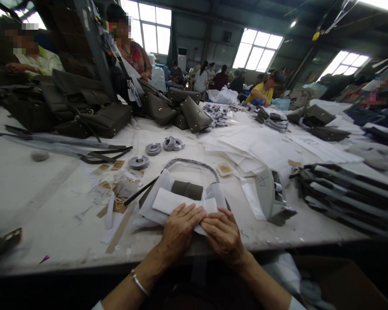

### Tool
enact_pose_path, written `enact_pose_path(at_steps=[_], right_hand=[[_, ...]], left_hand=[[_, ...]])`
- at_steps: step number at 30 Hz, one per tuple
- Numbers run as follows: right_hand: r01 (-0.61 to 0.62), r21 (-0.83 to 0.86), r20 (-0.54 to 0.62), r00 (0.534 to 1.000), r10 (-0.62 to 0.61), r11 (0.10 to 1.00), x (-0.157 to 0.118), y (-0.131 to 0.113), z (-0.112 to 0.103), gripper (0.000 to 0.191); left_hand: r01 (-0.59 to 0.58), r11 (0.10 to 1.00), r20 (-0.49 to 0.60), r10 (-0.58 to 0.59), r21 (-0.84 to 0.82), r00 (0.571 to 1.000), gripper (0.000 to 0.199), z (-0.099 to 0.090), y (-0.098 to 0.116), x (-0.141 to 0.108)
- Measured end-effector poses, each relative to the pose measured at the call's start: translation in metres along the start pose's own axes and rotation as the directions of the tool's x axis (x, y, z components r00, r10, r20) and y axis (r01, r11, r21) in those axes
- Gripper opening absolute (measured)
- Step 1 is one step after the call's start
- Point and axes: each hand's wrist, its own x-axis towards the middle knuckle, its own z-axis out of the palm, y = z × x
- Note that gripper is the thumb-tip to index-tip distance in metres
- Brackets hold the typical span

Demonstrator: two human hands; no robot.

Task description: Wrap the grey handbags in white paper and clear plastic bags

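Observation:
A dark handbag (186, 190) lies on the table in front of me, partly under white wrapping paper (153, 212). Its looped handle (194, 161), wrapped in a thin covering, arches away from me. Across the bag lies a folded white padding sheet (170, 201). My left hand (181, 226) rests on this sheet with its fingers stretched out flat. Beside it, my right hand (224, 234) has its fingers bent over the near right edge of the white paper, closed on it. The thumbs and the bag's near side are mostly hidden.
Coiled grey straps (139, 162) and paper scraps (116, 193) lie to the left. A tape dispenser (271, 196) and a small dish (224, 169) sit right of the bag. Farther out are stacked wrapped straps (345, 193), white sheets (245, 146) and dark bags (93, 107). Co-workers are beyond.

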Motion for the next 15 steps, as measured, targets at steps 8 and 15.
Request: enact_pose_path(at_steps=[8, 15], right_hand=[[-0.017, 0.068, 0.222, 0.975, 0.002, 0.998, -0.011, 0.007, -0.013, 0.033], [-0.151, 0.113, 0.007, 0.989, 0.151, 0.982, -0.012, 0.005, 0.007, 0.013]], left_hand=[[0.018, 0.958, 0.139, 0.024, -0.287, 0.99, 0.046, -0.026, -0.004, 0.005], [0.126, 0.936, 0.026, -0.125, -0.327, 0.992, 0.013, -0.015, -0.001, 0.01]])
